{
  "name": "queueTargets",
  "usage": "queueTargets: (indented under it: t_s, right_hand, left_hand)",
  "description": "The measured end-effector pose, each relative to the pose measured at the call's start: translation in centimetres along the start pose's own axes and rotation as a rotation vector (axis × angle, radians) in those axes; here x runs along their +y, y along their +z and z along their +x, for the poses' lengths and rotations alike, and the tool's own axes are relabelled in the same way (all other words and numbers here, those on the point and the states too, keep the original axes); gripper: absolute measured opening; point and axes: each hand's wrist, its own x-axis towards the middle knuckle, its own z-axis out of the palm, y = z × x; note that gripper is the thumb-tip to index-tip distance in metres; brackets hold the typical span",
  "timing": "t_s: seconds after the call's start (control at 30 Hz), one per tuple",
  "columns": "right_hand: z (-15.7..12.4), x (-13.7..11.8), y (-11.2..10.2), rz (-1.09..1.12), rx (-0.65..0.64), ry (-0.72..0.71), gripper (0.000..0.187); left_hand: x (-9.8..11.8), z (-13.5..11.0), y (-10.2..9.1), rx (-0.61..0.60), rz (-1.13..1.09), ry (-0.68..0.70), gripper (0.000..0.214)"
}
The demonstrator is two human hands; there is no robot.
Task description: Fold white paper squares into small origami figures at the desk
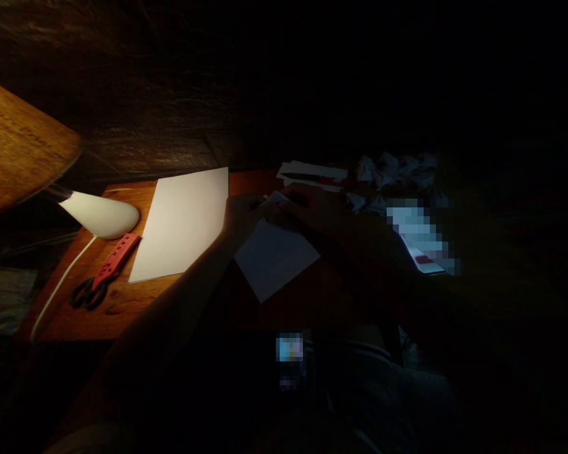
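A square sheet of white paper (277, 255) lies turned like a diamond in front of me, one corner toward me. My left hand (243, 217) is closed on its far left side by the upper corner. My right hand (310, 207) is closed at the same corner from the other side, deep in shadow. Between the fingers the far tip of the paper shows, but how it is bent there is too dark to tell. Left of my hands rests a larger stack or sheet of white paper (182, 221).
A lamp (106, 214) stands at the left, near scissors (92, 290) in a red cover. Behind my hands a dark knife (303, 178) lies on white paper strips (331, 170). Several folded paper pieces (397, 170) sit at the back right, near a lit phone (419, 236).
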Motion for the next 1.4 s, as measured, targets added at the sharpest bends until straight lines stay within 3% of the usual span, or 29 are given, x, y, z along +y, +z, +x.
queueTargets:
  t_s: [0.2,0.43,0.63,0.93,1.07,1.2,1.4]
  right_hand:
    - [0.4,0.0,0.5,0.143,0.086,0.005,0.035]
    - [0.5,-0.1,0.1,0.141,0.079,0.024,0.029]
    - [0.8,0.6,0.0,0.139,0.045,0.054,0.039]
    - [0.9,1.1,0.0,0.189,0.046,0.054,0.051]
    - [1.1,1.8,0.0,0.237,0.125,0.038,0.052]
    - [1.3,2.5,0.2,0.233,0.159,0.008,0.047]
    - [1.3,2.9,0.3,0.227,0.166,0.014,0.041]
  left_hand:
    - [-0.1,-0.2,0.3,0.002,0.076,0.063,0.034]
    - [-0.7,-0.4,0.1,0.020,0.197,0.130,0.034]
    - [-0.2,-0.5,0.2,-0.040,0.195,0.170,0.037]
    - [-0.3,-0.4,0.9,-0.084,-0.054,0.055,0.034]
    - [-0.4,-0.5,1.1,-0.103,-0.173,-0.045,0.040]
    - [-0.2,-0.5,1.0,-0.074,-0.142,-0.090,0.046]
    - [-0.2,-0.2,0.9,-0.069,-0.058,-0.048,0.041]
